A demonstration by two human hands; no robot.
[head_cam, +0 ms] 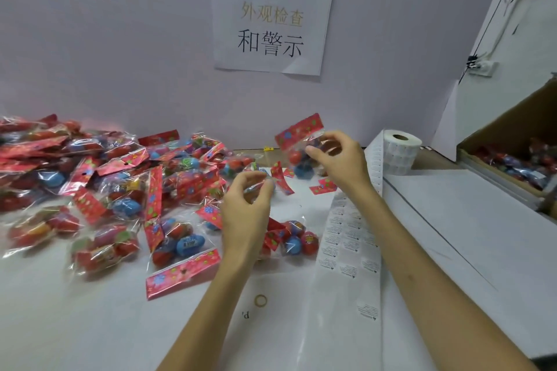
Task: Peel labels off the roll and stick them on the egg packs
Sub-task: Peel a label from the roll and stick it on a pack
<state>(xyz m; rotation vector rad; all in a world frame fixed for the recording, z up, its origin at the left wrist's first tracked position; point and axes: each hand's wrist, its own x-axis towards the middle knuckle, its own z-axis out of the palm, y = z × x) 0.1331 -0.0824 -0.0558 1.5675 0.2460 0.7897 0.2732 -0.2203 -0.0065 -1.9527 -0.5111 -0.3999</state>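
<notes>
My right hand (337,166) is gripping a raised egg pack (298,131), partly hiding it; I cannot tell whether my curling left hand (244,211) is holding anything.

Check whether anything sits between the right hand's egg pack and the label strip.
Nothing visible does. The label strip lies uncovered on the table below the egg pack gripped by the right hand; only that hand's own wrist passes over its upper part.
</notes>
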